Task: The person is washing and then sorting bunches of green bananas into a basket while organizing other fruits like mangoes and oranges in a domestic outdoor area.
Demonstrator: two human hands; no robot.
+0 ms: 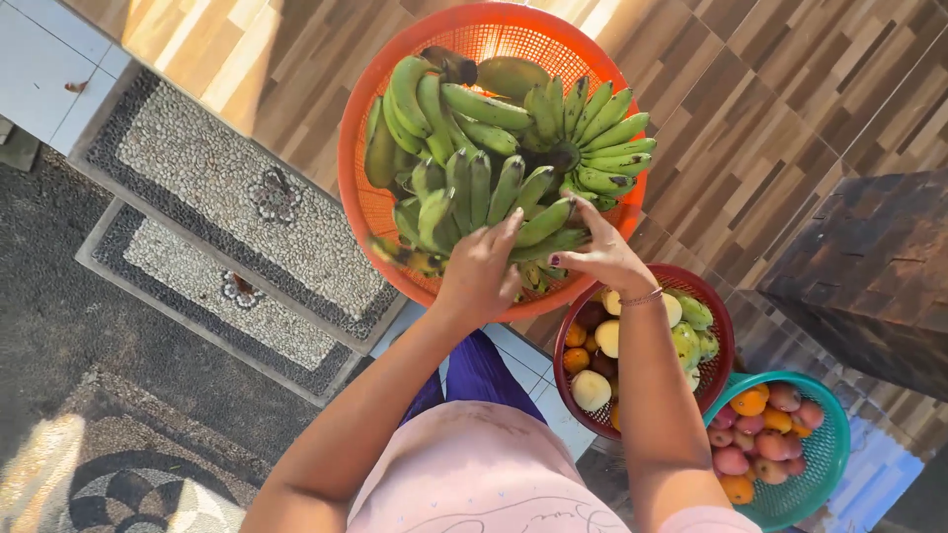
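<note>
Over the orange basket (357, 188), 2 hands grip green bananas (494, 158).

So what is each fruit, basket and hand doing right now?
Orange basket: full of bananas, on the floor.
Green bananas: unripe, in bunches, piled in the orange basket.
Left hand: resting on a banana bunch, fingers curled.
Right hand: fingers touching a banana bunch.
Red basket: holds mixed fruit, partly behind the right arm.
Teal basket: holds reddish and orange fruit.
</note>
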